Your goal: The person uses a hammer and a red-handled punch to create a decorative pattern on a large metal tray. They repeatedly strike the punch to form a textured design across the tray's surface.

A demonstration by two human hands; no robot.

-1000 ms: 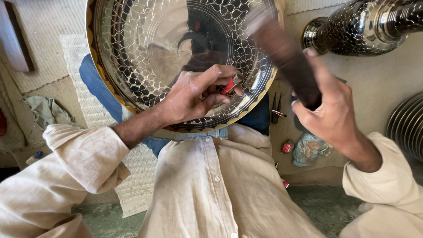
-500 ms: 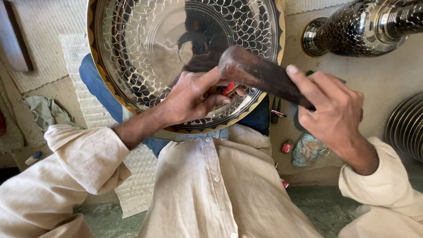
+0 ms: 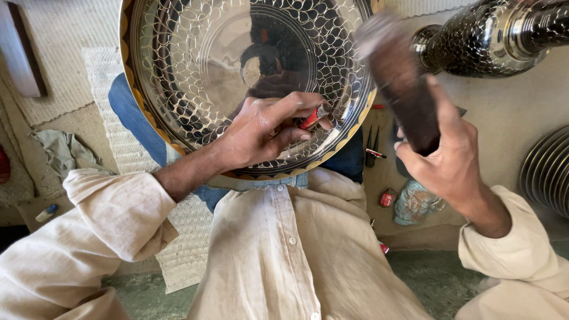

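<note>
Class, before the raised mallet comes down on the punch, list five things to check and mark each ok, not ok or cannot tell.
1. Left hand grips the small red-handled punch: ok.
2. Punch tip rests on the large round scale-patterned metal tray: cannot tell, fingers hide it.
3. Right hand holds the dark wooden mallet firmly: ok.
4. Mallet raised apart from the punch: ok.
5. Tray propped steady on the lap: cannot tell.

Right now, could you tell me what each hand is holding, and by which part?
The left hand pinches a small red-banded punch near its top against the metal tray. The right hand grips a dark mallet by its lower end.
</note>
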